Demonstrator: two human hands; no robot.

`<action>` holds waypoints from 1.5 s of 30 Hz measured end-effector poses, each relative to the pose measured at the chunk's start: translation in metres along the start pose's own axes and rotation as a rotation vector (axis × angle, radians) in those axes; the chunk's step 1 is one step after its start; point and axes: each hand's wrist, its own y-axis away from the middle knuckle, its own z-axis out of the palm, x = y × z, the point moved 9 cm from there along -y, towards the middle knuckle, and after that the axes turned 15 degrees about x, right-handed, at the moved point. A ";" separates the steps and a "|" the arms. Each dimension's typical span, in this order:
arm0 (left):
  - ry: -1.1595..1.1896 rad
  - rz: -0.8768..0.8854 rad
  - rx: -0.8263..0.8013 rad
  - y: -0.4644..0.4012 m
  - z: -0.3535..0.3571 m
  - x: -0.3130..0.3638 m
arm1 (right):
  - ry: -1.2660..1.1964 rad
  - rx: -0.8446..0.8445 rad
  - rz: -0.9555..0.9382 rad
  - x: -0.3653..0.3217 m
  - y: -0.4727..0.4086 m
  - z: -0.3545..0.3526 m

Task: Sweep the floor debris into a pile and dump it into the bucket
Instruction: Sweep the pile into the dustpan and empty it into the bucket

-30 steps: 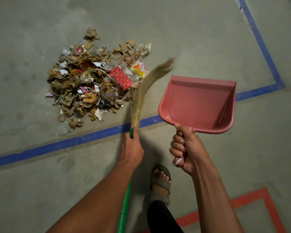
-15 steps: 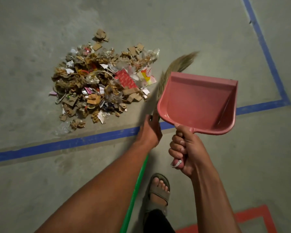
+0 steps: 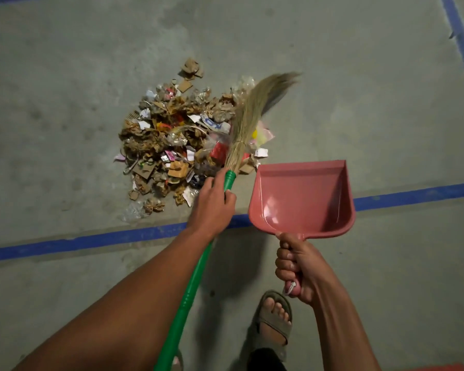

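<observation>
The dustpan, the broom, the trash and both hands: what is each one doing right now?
dustpan: empty, held above the floor.
broom: bristles lying over the pile's right edge.
debris pile: heaped on the floor, not scooped yet.
left hand: gripping the green broom handle.
right hand: gripping the dustpan handle.

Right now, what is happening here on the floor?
A person is cleaning up. The left hand grips a green-handled broom, whose bristles lie over the right edge of a debris pile of cardboard scraps and wrappers. The right hand holds an empty pink dustpan in the air beside the pile. No debris is in the dustpan yet, and no bucket is in view.
</observation>
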 end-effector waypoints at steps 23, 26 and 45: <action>-0.034 -0.118 0.170 -0.127 -0.123 -0.194 | 0.171 -0.082 0.395 0.224 -0.038 0.187; -0.019 -0.123 0.145 -0.138 -0.138 -0.229 | 0.149 -0.079 0.435 0.266 -0.038 0.217; -0.005 -0.018 0.070 -0.186 -0.160 -0.340 | -0.023 -0.076 0.407 0.303 -0.131 0.375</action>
